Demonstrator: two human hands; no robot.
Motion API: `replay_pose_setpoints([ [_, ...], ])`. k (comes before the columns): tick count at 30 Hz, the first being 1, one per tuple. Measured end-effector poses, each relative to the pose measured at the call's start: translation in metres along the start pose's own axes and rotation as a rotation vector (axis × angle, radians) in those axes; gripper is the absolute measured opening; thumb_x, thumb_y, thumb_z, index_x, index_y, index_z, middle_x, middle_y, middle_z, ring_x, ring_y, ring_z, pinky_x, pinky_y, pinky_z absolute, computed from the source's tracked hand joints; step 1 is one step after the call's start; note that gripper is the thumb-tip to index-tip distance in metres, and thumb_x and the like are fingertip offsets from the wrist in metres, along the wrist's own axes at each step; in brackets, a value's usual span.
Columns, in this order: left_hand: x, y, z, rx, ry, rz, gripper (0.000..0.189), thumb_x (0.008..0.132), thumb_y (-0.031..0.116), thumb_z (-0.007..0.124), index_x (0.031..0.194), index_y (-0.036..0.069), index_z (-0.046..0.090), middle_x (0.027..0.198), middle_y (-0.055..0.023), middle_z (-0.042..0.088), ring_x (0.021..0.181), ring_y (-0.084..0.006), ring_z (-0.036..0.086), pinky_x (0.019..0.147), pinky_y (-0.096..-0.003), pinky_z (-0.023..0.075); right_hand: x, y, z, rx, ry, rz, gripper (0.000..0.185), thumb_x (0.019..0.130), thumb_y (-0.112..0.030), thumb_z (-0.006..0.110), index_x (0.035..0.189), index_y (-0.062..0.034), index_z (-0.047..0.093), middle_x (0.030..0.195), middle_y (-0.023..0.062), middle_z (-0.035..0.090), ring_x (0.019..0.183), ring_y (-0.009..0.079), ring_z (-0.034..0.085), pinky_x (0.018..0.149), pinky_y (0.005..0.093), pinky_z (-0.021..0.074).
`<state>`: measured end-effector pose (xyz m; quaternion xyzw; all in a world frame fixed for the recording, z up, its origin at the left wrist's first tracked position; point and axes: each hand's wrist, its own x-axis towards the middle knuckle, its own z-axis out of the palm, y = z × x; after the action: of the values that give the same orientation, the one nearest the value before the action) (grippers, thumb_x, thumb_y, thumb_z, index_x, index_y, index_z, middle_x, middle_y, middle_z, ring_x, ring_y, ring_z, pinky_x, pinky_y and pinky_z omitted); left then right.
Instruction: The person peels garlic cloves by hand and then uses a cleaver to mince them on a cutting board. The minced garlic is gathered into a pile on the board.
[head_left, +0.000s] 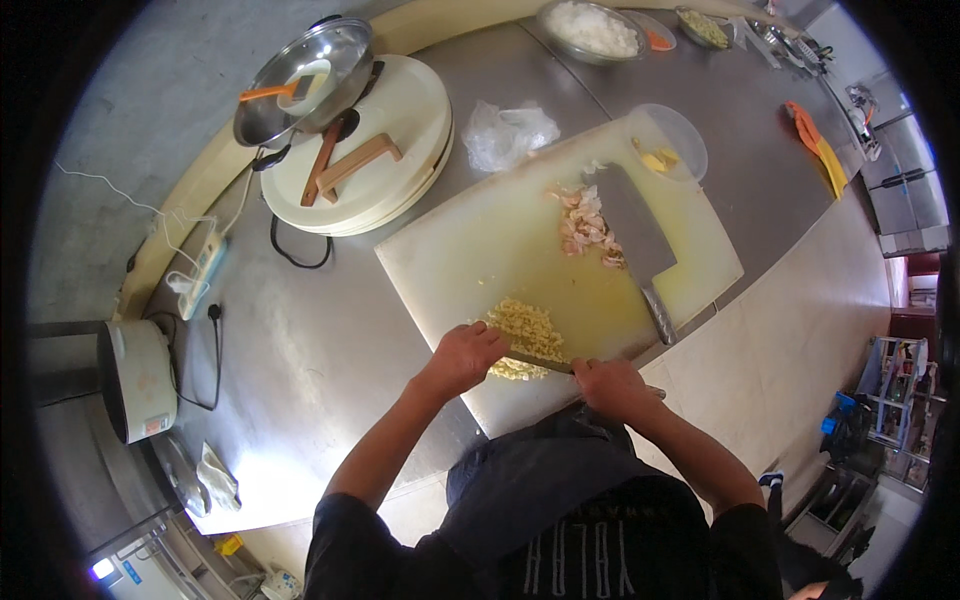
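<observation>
My right hand (613, 388) grips the handle end of a kitchen knife (541, 361), its blade standing nearly edge-on to my view. At the other end, the fingers of my left hand (466, 357) hold the far end of the blade. Finely chopped garlic (526, 324) lies on both sides of the blade, on a white cutting board (480, 232). Farther up the board, a second knife, a broad cleaver (636, 221), rests flat with its handle towards me. Pinkish garlic skins (589, 225) are heaped along its left side.
A clear plastic bowl (691, 146) with yellow pieces sits at the board's far right corner. A crumpled plastic bag (510, 135) lies behind the board. Left are a round white lid (420, 97), a steel pan (262, 90) and a power strip (204, 277). Another person's leg (777, 499) shows lower right.
</observation>
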<state>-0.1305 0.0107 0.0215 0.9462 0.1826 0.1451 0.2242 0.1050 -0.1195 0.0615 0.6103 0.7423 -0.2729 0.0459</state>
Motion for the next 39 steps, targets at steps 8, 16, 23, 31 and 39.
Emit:
replay_pose_setpoints([
  [8, -0.009, 0.009, -0.005, -0.004, -0.085, -0.063, 0.015, 0.069, 0.003, 0.056, 0.082, 0.008, 0.053, 0.076, -0.0056, 0.053, 0.074, -0.0246, 0.055, 0.061, -0.0376, 0.0454, -0.002, -0.006, -0.009, -0.008, -0.11, -0.043, 0.018, 0.078, -0.012, 0.055, 0.092, -0.0013, 0.053, 0.082, 0.0189, 0.064, 0.074, 0.0366, 0.064, 0.063, 0.046, 0.0509],
  [16, -0.022, 0.025, -0.001, -0.05, -0.132, -0.096, 0.008, 0.074, 0.008, 0.059, 0.077, 0.008, 0.051, 0.07, -0.0065, 0.051, 0.069, -0.0265, 0.054, 0.057, -0.0396, 0.0442, -0.008, -0.007, -0.008, 0.04, -0.258, -0.036, 0.019, 0.079, -0.014, 0.054, 0.094, -0.0011, 0.054, 0.083, 0.0217, 0.064, 0.075, 0.0378, 0.064, 0.062, 0.0496, 0.05],
  [23, -0.01, 0.012, -0.003, 0.056, -0.131, -0.117, 0.014, 0.07, 0.004, 0.057, 0.083, 0.008, 0.052, 0.076, -0.0057, 0.052, 0.076, -0.024, 0.056, 0.059, -0.0372, 0.0458, 0.002, 0.009, -0.004, 0.017, -0.003, -0.107, 0.013, 0.08, -0.012, 0.052, 0.088, -0.0021, 0.053, 0.075, 0.0187, 0.062, 0.069, 0.0371, 0.063, 0.061, 0.049, 0.0494],
  [31, -0.007, -0.002, -0.005, 0.076, -0.105, -0.094, 0.013, 0.07, 0.004, 0.057, 0.082, 0.007, 0.051, 0.076, -0.0072, 0.051, 0.074, -0.0252, 0.054, 0.057, -0.0379, 0.0448, 0.013, 0.007, 0.001, 0.006, 0.047, -0.119, 0.011, 0.08, -0.011, 0.052, 0.088, -0.0033, 0.052, 0.074, 0.0156, 0.062, 0.068, 0.0348, 0.063, 0.057, 0.0469, 0.0492],
  [39, 0.004, -0.017, -0.006, 0.026, -0.101, -0.019, 0.014, 0.069, 0.004, 0.058, 0.082, 0.006, 0.052, 0.076, -0.0088, 0.051, 0.074, -0.0273, 0.054, 0.059, -0.0393, 0.0455, 0.016, 0.008, -0.003, 0.065, 0.034, -0.063, 0.01, 0.082, -0.011, 0.051, 0.089, -0.0036, 0.052, 0.074, 0.0174, 0.062, 0.068, 0.0365, 0.063, 0.06, 0.0484, 0.0492],
])
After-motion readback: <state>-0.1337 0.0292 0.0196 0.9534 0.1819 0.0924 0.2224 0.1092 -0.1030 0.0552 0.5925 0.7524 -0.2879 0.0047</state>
